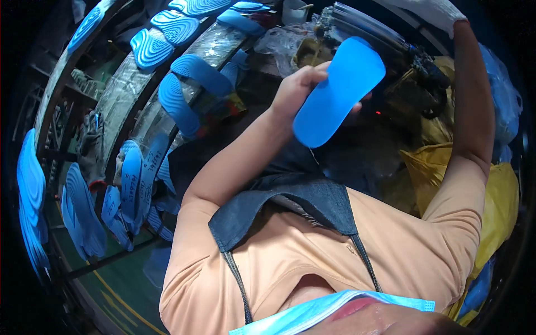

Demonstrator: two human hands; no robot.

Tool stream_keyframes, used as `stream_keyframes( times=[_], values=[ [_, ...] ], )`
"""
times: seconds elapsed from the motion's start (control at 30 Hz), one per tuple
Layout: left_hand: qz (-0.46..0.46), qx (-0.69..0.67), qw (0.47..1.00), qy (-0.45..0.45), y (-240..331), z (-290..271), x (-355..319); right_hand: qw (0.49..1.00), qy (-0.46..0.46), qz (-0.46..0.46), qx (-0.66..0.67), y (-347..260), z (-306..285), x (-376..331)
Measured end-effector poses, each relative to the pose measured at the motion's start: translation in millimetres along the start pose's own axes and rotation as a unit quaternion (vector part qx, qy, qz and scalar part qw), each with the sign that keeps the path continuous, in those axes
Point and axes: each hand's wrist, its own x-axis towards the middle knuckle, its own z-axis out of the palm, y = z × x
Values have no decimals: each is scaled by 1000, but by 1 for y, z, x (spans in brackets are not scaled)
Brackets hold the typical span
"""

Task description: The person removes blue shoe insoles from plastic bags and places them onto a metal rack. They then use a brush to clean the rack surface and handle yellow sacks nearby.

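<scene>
The left arm is bent at the elbow, forearm rising toward the middle; its bare left hand is curled shut in a grip; the right arm stretches straight up, right hand gloved white.

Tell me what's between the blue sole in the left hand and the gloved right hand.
In the head view, a dark machine sits between the blue sole in the left hand and the white-gloved right hand.
</scene>
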Motion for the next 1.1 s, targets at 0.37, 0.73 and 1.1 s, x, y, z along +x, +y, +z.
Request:
stream_keyframes(
  times=[0.37,0.73,1.1],
  values=[
    [19,671,642,370,19,-123,-40,984,-156,40,70,50,41,30],
    [2,859,134,493,84,-243,-103,952,-224,162,130,105,77,73],
    [27,829,164,533,87,-222,-111,984,-37,-83,155,31,44,199]
  ],
)
